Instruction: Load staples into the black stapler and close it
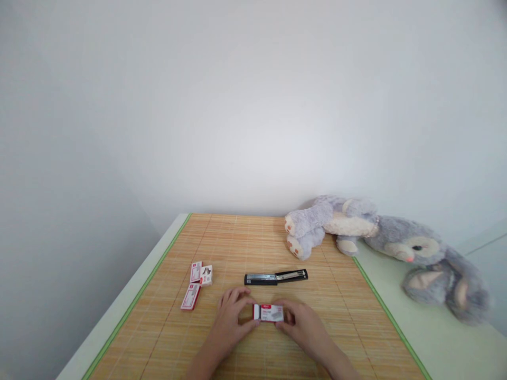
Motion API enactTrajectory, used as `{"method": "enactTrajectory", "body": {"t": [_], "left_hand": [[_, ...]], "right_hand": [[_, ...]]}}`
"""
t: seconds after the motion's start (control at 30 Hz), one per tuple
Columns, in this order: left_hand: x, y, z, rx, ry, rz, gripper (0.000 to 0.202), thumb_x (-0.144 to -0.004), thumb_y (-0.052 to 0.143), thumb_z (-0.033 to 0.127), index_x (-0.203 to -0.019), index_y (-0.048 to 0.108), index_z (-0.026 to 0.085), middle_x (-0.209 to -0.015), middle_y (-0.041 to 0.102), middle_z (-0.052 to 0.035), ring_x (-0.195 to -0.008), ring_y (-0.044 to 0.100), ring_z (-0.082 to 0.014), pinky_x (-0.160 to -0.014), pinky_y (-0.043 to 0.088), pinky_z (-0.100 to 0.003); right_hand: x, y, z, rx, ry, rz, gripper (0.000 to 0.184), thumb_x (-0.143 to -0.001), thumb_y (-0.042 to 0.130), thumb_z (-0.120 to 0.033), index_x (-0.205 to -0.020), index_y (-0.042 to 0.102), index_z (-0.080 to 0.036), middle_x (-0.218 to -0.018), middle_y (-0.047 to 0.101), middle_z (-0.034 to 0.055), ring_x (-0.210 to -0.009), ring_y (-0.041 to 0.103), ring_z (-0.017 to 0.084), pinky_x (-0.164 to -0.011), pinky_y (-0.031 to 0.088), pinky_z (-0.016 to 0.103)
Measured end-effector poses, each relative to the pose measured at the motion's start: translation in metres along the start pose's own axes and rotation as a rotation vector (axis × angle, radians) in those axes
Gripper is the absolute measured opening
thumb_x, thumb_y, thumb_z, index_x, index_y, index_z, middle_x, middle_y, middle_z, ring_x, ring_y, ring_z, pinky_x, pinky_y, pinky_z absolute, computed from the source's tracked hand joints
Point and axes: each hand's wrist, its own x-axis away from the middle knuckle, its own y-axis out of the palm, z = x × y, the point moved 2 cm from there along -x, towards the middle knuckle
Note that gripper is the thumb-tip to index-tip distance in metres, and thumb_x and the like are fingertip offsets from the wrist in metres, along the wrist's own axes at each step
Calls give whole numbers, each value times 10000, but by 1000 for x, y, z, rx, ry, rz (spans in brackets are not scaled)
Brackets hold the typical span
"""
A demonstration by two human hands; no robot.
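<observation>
Ideally, the left hand (227,316) and right hand (307,326), gripping the small box (271,313) by its nine and three o'clock ends, should press lightly and evenly, holding it level at six o'clock from the opened stapler (261,278).

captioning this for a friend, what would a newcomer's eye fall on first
Probably the big grey plush toy, lying over the far right edge of the bamboo mat. Next, the small red-and-white box held between left hand and right hand near the front, with the open black stapler just beyond.
</observation>
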Motion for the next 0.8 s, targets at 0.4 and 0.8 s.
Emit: {"method": "enactTrajectory", "body": {"t": [0.4, 0.8], "left_hand": [[0, -1, -1, 25, -11, 25, 350, -768, 825, 325, -1107, 742, 357, -1349, 633, -19, -1295, 510, -293, -1102, 377, -455], [1, -1, -3, 63, -6, 22, 367, -755, 852, 369, -1105, 742, 344, -1283, 650, -32, -1255, 514, -302, -1075, 385, -434]], "right_hand": [[-23, -10, -48, 302, -125, -16, 163, -868, 680, -340, -955, 817, -330, -834, 791, 11, -783, 700, 219, -693, 404, 289], [-43, -4, -57, 299, -176, -24, 91, -768, 713, -248, -804, 796, -245, -786, 775, 35, -733, 663, 198, -655, 362, 270]]}}
